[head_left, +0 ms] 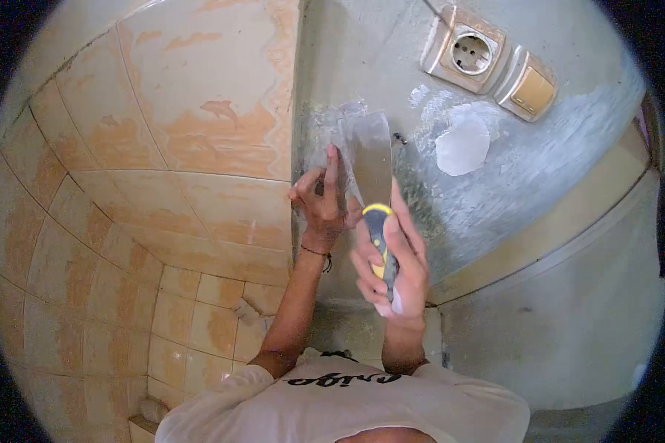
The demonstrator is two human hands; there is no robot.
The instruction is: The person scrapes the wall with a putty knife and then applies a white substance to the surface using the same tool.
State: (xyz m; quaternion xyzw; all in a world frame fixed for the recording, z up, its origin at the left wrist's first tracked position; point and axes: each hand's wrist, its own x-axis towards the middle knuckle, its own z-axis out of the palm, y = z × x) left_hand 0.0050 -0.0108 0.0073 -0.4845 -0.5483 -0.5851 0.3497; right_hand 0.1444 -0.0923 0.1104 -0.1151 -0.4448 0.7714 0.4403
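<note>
My right hand (406, 269) is wrapped round the black-and-yellow handle of a putty knife (369, 151). The knife's wide metal blade points up and lies over the grey wall (332, 44), beside a smeared whitish patch. To the left of the blade, my left hand (324, 203) has its index finger stretched up towards the wall, with the other fingers partly bent and nothing visible in them. Right of the blade, a smooth white filler patch (462, 148) sits on the wall. A small dark spot (400, 138) shows between blade and patch.
A wall socket (471, 53) and a light switch (532, 90) are mounted at the upper right. Orange-and-white tiles (222, 125) cover the wall on the left, ending in an edge next to my left hand. A door frame (539, 214) runs along the right.
</note>
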